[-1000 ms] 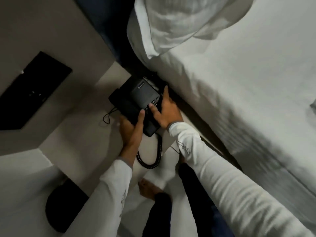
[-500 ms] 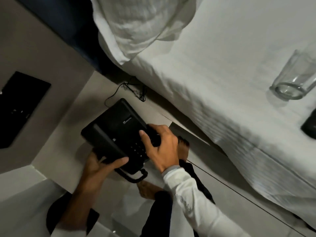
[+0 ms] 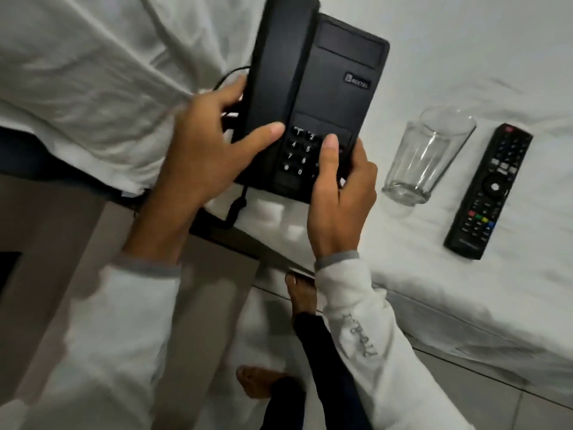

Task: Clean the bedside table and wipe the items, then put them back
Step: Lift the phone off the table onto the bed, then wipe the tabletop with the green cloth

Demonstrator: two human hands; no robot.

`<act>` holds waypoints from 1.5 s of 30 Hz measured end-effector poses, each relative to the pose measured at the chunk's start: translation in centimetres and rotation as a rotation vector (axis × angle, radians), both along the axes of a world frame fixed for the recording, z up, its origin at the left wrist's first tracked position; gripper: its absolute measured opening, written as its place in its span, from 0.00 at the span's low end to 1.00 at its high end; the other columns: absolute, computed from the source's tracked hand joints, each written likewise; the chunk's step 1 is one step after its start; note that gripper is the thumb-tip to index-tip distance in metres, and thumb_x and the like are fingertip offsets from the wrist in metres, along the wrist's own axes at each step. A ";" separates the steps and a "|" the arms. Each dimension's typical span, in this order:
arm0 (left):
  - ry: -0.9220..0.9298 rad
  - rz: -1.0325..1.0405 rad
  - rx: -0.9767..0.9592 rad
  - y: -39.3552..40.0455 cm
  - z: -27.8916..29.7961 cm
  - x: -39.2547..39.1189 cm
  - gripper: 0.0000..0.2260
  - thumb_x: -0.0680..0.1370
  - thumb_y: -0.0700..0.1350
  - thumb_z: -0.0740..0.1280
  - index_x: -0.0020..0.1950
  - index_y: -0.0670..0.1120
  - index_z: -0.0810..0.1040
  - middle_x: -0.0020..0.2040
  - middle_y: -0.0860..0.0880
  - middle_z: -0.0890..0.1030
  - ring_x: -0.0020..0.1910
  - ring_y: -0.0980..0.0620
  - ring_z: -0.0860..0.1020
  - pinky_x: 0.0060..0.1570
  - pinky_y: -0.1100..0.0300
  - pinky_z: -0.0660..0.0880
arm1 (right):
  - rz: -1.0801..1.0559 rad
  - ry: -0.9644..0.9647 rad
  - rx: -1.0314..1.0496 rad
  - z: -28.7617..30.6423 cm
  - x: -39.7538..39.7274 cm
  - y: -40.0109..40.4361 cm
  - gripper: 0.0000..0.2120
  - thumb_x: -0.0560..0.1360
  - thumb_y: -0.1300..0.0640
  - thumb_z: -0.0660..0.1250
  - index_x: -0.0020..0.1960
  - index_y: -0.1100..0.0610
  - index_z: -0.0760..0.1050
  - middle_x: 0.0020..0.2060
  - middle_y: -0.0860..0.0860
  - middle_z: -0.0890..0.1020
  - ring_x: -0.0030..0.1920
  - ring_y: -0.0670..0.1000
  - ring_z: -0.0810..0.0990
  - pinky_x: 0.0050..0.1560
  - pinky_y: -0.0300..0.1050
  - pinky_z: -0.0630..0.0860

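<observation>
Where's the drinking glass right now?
In the head view, the clear ribbed drinking glass stands on the white bed sheet, right of centre, between the black corded telephone and the black remote control.

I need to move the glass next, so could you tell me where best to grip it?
Grip the glass around its wall, coming from above and the near side. It stands upright on the soft bed sheet, flaring wider at the rim, with the remote control close on its right.
</observation>
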State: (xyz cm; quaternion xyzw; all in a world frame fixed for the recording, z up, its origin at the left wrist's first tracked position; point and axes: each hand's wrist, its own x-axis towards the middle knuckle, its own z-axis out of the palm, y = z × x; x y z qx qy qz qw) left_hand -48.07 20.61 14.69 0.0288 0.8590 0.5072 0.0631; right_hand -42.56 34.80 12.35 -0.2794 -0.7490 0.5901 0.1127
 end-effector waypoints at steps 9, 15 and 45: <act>-0.035 -0.079 -0.115 2.5 -5.5 -6.1 0.21 0.80 0.48 0.67 0.71 0.42 0.75 0.65 0.46 0.82 0.64 0.52 0.80 0.68 0.60 0.74 | 0.204 -0.083 0.046 -3.6 -4.4 1.5 0.37 0.77 0.43 0.63 0.79 0.58 0.56 0.74 0.56 0.70 0.75 0.57 0.67 0.74 0.57 0.66; 0.135 0.227 -0.350 -1.2 -7.5 7.7 0.26 0.82 0.50 0.65 0.77 0.39 0.67 0.77 0.41 0.70 0.76 0.46 0.69 0.75 0.54 0.67 | 0.424 0.129 0.501 -2.2 -1.1 -1.0 0.35 0.80 0.50 0.65 0.79 0.63 0.54 0.80 0.62 0.55 0.82 0.59 0.49 0.80 0.60 0.51; -0.882 1.730 -0.872 10.2 7.0 85.2 0.43 0.71 0.60 0.75 0.79 0.43 0.63 0.75 0.36 0.70 0.73 0.36 0.71 0.68 0.39 0.72 | 2.688 0.599 0.209 12.3 63.2 -9.4 0.36 0.78 0.39 0.63 0.80 0.50 0.55 0.80 0.55 0.60 0.80 0.53 0.56 0.80 0.51 0.57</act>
